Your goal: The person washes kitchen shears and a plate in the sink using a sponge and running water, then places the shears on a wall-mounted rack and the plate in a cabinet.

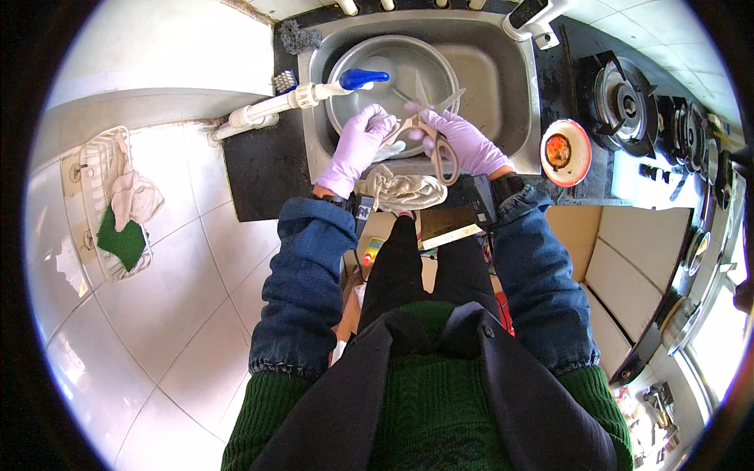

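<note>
A pair of scissors with beige-grey handles is spread apart over a round metal basin in the sink. Its two blades point away from me. My right hand, in a thin purple glove, grips the scissors near the pivot, and one handle loop hangs below it. Gloved the same way, my left hand has its fingers closed at the other handle; its fingertips partly hide the grip. Below the left hand lies a whitish thing that I cannot make out. The basin seems to hold water.
The blue-levered tap reaches over the basin from the left. A crumpled cloth lies on the front edge of the stainless sink. To the right are a red-rimmed bowl with reddish contents and a gas burner. A scouring pad sits behind left.
</note>
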